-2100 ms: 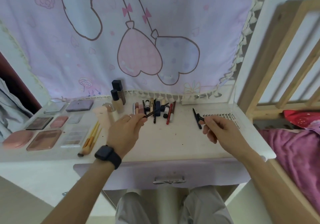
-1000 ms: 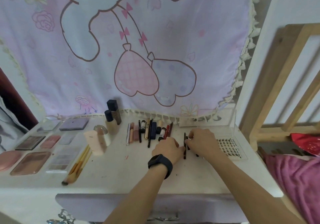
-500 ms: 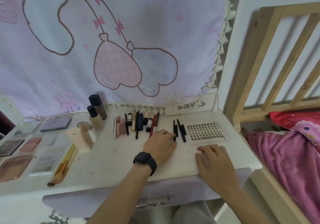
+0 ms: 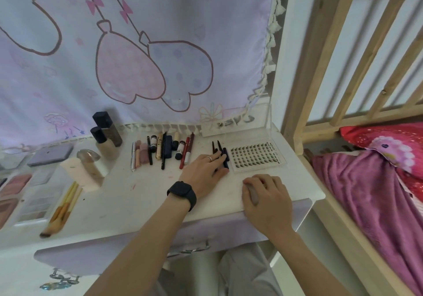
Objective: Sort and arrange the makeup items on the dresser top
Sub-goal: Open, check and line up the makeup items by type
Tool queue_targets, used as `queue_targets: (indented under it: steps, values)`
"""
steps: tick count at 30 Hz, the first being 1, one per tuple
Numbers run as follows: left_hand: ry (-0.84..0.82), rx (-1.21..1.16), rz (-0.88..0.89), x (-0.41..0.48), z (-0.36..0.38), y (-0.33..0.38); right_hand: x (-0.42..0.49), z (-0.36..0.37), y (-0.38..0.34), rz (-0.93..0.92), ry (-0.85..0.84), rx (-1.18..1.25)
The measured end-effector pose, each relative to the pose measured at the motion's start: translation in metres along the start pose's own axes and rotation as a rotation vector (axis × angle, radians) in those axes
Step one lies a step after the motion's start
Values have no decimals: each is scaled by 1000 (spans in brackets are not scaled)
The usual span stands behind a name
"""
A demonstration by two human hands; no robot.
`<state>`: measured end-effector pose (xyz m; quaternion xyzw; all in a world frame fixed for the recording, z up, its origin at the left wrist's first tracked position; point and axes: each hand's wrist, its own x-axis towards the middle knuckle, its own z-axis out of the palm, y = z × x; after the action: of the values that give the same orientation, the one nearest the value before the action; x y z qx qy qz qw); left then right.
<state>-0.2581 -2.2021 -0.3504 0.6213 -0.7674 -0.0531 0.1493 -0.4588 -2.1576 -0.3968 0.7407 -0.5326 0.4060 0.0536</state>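
Head view: the left hand [image 4: 204, 170] lies flat, fingers straight and apart, their tips pressing on the black slim tools [image 4: 217, 148]. These sit side by side on the dresser top [image 4: 137, 192], just beside the lash tray [image 4: 256, 156]. Two seconds ago each hand pinched a dark stick in the air; both are down now, and the left hand has slid from beside the tools onto them. The right hand [image 4: 267, 198] has come back to the front edge, where it rests palm down, fingers loosely curled, gripping nothing. That reads as a finishing nudge to square up this little group. The row of pencils and tubes [image 4: 162, 150] already lies lined up to the left, near the foundation bottles [image 4: 105, 133], brushes [image 4: 64, 208] and palettes [image 4: 16, 185]. The sorting looks nearly done.
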Motion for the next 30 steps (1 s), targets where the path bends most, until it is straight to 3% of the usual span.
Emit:
queue_targets:
  steps: [15, 30]
  values:
    - [-76, 121, 9, 26, -4, 6, 0, -2, -1, 19, -4, -19]
    - [-16, -2, -62, 21, -8, 5, -1, -3, -1, 33, -30, -30]
